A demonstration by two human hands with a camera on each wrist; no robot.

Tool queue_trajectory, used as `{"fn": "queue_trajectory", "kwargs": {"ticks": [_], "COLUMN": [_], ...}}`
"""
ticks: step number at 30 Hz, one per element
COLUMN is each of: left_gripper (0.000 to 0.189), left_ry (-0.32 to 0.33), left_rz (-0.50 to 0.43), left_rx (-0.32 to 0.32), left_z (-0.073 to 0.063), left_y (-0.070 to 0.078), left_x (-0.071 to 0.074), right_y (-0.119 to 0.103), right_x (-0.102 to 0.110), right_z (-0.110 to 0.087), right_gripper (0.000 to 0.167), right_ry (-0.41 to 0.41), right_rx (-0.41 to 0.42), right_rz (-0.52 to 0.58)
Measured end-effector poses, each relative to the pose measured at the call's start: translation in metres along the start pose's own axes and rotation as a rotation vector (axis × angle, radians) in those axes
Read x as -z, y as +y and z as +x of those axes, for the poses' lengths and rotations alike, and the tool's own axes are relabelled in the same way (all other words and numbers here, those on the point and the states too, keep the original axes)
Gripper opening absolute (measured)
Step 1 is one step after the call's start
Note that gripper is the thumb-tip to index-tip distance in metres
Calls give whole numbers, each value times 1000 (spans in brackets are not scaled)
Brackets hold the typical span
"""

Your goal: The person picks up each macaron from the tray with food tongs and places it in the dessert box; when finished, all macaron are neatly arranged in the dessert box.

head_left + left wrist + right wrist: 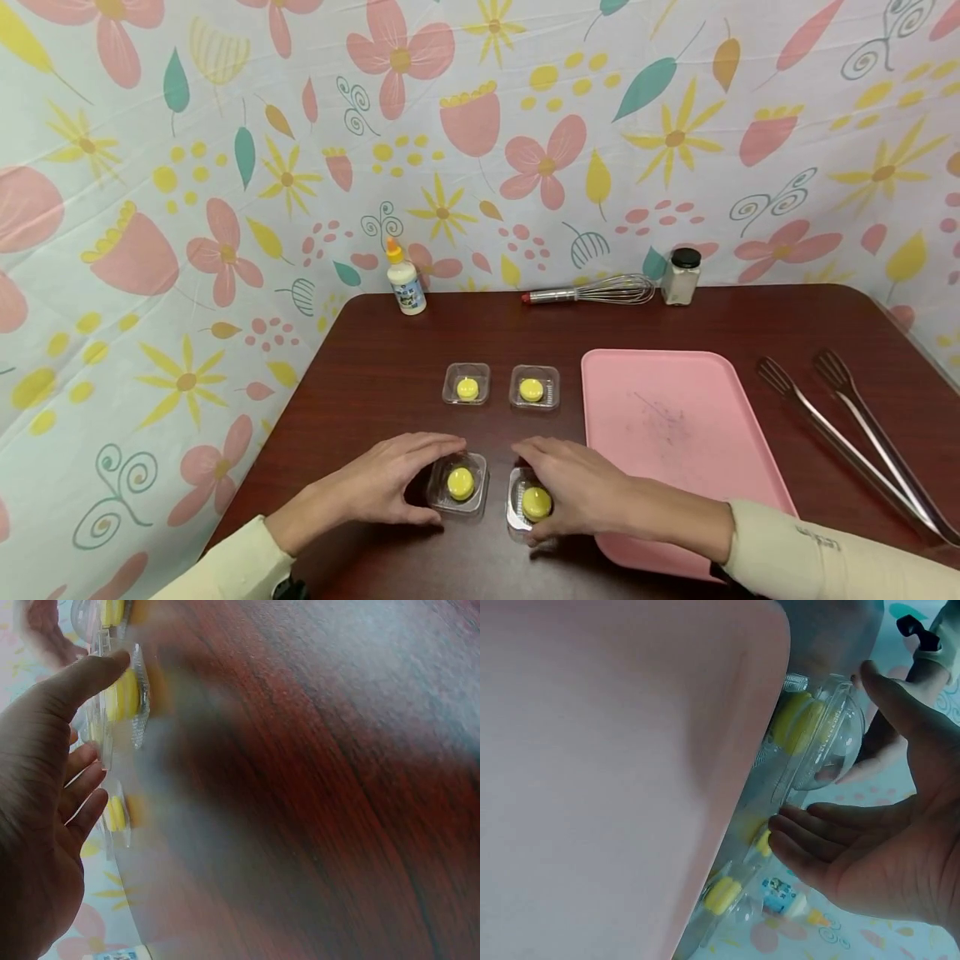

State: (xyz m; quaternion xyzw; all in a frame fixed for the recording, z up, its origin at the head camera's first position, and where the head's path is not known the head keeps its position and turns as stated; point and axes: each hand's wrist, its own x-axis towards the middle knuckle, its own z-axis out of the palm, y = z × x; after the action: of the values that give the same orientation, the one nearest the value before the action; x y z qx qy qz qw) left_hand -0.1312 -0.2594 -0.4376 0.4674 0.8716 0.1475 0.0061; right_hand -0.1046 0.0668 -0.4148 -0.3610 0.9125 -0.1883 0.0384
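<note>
Several small clear plastic boxes, each with a yellow macaron inside, stand on the table in two rows. At the front left box (474, 502), with its macaron (461, 483), my left hand (390, 479) curves around the left side, thumb in front and fingers behind, without a visible grip. My right hand (581, 492) spreads over the right side of the front right box (516, 521), partly hiding it and its macaron (536, 503). In the right wrist view a domed clear lid (840, 742) lies between the thumb and the extended fingers, apart from the palm.
Behind stand the back left box (450, 385) and back right box (553, 385). A pink tray (675, 392) lies right, beside metal tongs (855, 433). Along the back edge are a glue bottle (407, 285), a whisk (600, 290) and a black-capped jar (681, 279). Floral cloth (480, 192) hangs behind.
</note>
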Motion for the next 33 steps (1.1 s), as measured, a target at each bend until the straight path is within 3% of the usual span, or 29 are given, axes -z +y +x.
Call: {"fn": "queue_trajectory", "kwargs": {"ticks": [3, 11, 18, 33], "left_gripper": [95, 79, 75, 78], "left_ry": [17, 32, 35, 16], "left_rz": [14, 29, 34, 26], "left_rx": [-1, -28, -50, -9], "left_z": [2, 9, 12, 12], "left_y": [4, 5, 3, 2], "left_x": [0, -3, -3, 1], "right_y": [2, 6, 8, 10], "right_x": [0, -8, -9, -11], "right_z": [-8, -13, -11, -8], "right_gripper": [95, 76, 78, 79], "right_ry": [-3, 54, 64, 80], "right_rx": [-6, 25, 23, 9], "right_rz": [-17, -3, 15, 49]}}
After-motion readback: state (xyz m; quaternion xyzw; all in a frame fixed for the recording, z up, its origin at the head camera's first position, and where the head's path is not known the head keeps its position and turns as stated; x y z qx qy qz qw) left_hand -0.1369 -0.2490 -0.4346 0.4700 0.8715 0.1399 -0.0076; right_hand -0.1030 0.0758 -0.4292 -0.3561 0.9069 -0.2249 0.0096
